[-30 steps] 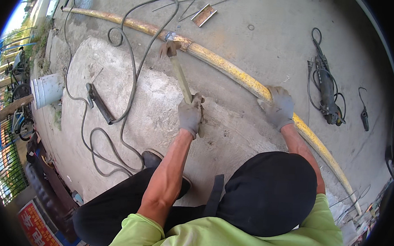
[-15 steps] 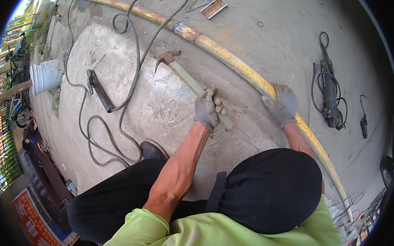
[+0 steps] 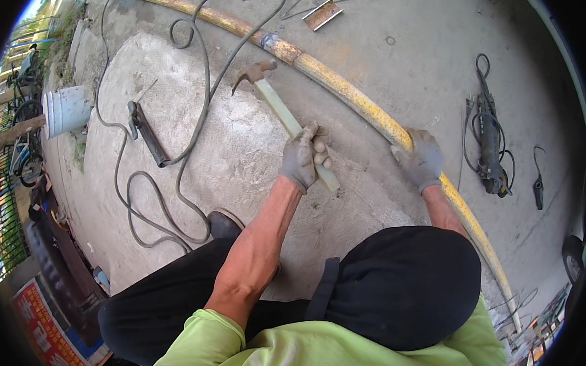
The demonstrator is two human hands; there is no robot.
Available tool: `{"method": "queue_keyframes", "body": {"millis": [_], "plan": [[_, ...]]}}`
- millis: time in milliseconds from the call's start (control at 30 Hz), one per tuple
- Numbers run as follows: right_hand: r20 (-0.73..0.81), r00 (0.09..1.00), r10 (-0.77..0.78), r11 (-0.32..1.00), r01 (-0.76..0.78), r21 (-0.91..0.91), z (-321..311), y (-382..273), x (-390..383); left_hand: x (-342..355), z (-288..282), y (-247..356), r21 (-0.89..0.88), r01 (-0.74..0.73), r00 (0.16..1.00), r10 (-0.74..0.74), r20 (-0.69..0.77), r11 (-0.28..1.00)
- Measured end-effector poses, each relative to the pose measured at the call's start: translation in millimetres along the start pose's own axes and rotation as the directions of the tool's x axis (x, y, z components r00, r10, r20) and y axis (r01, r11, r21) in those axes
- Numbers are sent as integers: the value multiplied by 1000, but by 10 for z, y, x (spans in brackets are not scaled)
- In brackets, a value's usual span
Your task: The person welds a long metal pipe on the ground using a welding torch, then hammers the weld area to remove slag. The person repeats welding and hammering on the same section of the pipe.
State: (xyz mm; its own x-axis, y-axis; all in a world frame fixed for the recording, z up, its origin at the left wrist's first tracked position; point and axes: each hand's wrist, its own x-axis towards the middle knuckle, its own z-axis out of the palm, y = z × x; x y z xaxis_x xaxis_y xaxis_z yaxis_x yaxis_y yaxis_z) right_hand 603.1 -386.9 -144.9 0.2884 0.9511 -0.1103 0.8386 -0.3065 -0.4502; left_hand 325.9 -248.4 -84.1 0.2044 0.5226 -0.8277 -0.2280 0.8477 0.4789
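Note:
My left hand point(image 3: 302, 159), in a grey work glove, is closed around the pale green handle of a claw hammer point(image 3: 277, 105). The hammer's rusty head points away from me to the far left, a short way off the pipe. A long pipe with worn yellow paint point(image 3: 352, 96) runs from the far left to the near right, with a welded joint along it. My gloved right hand point(image 3: 420, 158) is wrapped over this pipe at its middle right. Some of its fingers are hidden behind the pipe.
A welding electrode holder point(image 3: 149, 137) with its long cable point(image 3: 195, 110) lies on the concrete at left. Behind it stands a white bucket point(image 3: 68, 111). An angle grinder point(image 3: 491, 151) with a coiled cord rests at right. A rusty channel piece point(image 3: 322, 14) and thin rods lie beyond the pipe.
My left hand has shifted slightly left, and the hammer's handle has tilted a little steeper. The right hand keeps its place on the pipe.

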Motion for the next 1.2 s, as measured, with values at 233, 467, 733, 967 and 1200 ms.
{"method": "queue_keyframes", "body": {"millis": [233,467,733,967,1200], "plan": [[-58,998,12,1000,-12,-1,-17,-33,-53,-95,-518,227,-15,-139,990,139,11,990],[-51,943,328,906,-299,299,-158,542,-319,-150,-510,-178,133,-65,998,65,0,989],[49,858,512,858,-508,-74,-578,1553,-912,-254,-501,-480,228,-9,1000,12,-11,974],[58,886,460,887,-455,-79,-507,1427,-786,-229,-677,-521,89,156,978,-166,125,984],[-158,916,369,929,-365,58,-541,1365,-434,-267,-778,-504,38,187,982,-188,11,982]]}}
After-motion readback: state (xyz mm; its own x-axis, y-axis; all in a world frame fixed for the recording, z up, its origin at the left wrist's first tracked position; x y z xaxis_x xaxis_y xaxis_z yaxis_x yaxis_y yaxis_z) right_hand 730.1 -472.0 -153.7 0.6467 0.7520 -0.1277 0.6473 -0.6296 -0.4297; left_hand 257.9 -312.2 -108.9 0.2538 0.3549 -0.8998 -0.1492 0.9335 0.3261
